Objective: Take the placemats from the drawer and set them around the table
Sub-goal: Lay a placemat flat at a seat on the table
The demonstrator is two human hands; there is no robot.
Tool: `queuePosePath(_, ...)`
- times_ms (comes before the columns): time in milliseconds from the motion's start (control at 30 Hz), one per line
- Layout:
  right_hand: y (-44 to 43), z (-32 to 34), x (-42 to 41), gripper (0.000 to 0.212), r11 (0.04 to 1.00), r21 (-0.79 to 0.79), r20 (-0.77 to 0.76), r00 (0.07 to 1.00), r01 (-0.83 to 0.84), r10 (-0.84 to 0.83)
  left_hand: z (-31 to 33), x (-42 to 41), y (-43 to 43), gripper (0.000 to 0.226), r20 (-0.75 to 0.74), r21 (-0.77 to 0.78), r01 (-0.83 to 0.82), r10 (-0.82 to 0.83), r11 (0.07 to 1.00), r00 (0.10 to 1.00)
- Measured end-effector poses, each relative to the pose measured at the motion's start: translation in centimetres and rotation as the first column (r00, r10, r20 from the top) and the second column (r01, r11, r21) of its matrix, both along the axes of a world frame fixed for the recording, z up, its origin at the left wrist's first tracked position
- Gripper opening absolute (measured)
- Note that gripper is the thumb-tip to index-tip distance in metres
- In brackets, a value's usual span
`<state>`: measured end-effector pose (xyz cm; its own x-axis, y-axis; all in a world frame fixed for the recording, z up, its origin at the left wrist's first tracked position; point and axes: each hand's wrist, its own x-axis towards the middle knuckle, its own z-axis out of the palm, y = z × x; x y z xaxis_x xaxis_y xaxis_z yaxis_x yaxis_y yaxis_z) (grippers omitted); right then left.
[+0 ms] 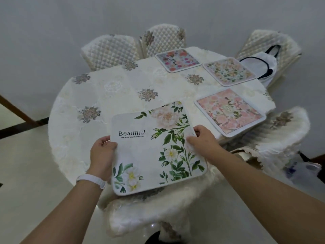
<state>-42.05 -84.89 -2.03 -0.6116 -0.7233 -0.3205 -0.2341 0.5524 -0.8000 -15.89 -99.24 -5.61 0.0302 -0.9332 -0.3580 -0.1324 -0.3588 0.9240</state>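
White square placemat with green leaves, pale flowers and the word "Beautiful" [149, 150]: at the near edge of the round table under its cream embroidered cloth [105, 95]. Cannot tell if it rests on the cloth.

My left hand [102, 152], white wristband [91, 180] on the wrist, grips the mat's left edge, thumb on top. My right hand [202, 140] pinches its right edge.

Three more mats lie flat along the right side: pink rose placemat [230, 112] nearest, pale peach floral placemat [228, 71] beyond it, multicoloured flower placemat [177, 59] farthest. Quilted cream chairs [110, 50] stand round the far side.
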Motion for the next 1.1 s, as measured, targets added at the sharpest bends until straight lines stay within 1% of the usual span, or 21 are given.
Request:
queuePosePath(200, -5.5, -1.4, -1.1, 0.007, 0.998, 0.062, -0.040, 0.999, -0.015, 0.017, -1.3, -0.6, -4.1, 0.026, 0.004, 0.021, -0.018, 0.018, 1.000, 1.000)
queuePosePath(333, -7.6, -3.2, -1.1, 0.006, 0.989, 0.125, -0.098, 0.991, -0.080, 0.093, -2.3, -0.2, -5.4, 0.025, 0.009, 0.025, -0.037, 0.036, 0.999, 0.999)
queuePosePath(467, -9.7, -5.4, -1.3, 0.004, 0.976, 0.189, -0.130, 0.982, -0.111, 0.137, -3.8, -0.1, -5.9, 0.025, -0.001, 0.036, -0.059, 0.059, 0.998, 0.998)
queuePosePath(600, -11.2, -7.6, -1.4, 0.007, 0.968, 0.215, -0.128, 0.979, -0.131, 0.160, -5.6, 0.3, -5.8, 0.023, 0.037, 0.063, -0.093, 0.091, 0.994, 0.995)
queuePosePath(833, -12.3, -11.6, -2.1, 0.005, 0.938, 0.286, -0.114, 0.965, -0.196, 0.236, -8.8, -0.1, -5.0, 0.022, 0.097, 0.127, -0.150, 0.139, 0.980, 0.986)
queuePosePath(967, -12.2, -13.3, -2.9, 0.005, 0.929, 0.295, -0.102, 0.959, -0.225, 0.265, -10.3, -0.6, -4.4, 0.021, 0.163, 0.129, -0.180, 0.158, 0.975, 0.974)
queuePosePath(1100, -12.1, -14.3, -3.4, 0.007, 0.919, 0.292, -0.085, 0.950, -0.264, 0.299, -11.2, -0.2, -4.6, 0.020, 0.228, 0.109, -0.155, 0.127, 0.982, 0.965)
